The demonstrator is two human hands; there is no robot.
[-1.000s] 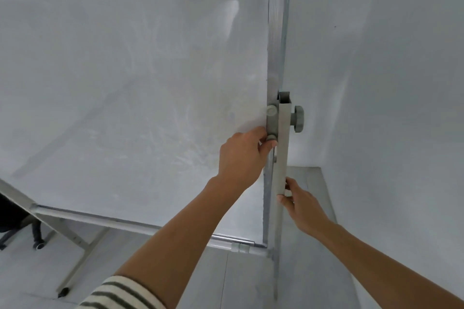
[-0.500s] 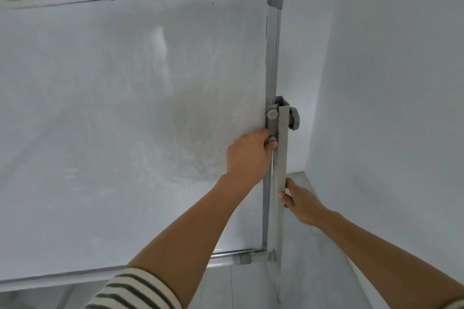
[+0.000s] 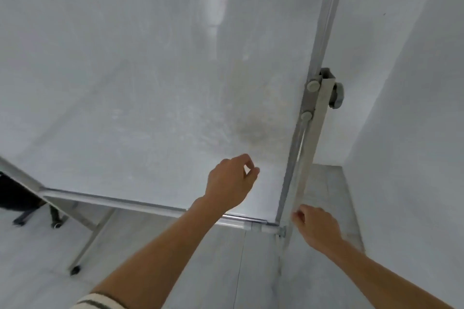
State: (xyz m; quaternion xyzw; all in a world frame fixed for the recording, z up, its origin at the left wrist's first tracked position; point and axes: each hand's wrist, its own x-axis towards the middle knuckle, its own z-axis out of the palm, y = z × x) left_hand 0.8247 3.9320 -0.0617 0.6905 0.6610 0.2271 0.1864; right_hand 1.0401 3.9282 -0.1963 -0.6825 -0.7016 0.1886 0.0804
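A whiteboard (image 3: 140,88) on a metal stand fills most of the view, tilted with its lower rail (image 3: 130,202) towards me. A grey clamp bracket with knobs (image 3: 324,90) joins the board's right frame to the upright stand post (image 3: 307,155). My left hand (image 3: 229,183) hovers in front of the board's lower right area, fingers loosely curled, holding nothing. My right hand (image 3: 315,224) is low beside the post near the bottom corner joint (image 3: 272,228). Its curled fingertips reach the post's edge, and whether they grip it is unclear.
A white wall (image 3: 406,108) stands close on the right, leaving a narrow strip of grey floor (image 3: 326,183) behind the post. A stand leg with a dark foot (image 3: 75,269) slants at lower left. A dark chair base (image 3: 20,208) sits at the left edge.
My left hand has let go of the board frame below the clamp and dropped back. The right hand has moved lower along the post. The board now appears tilted again.
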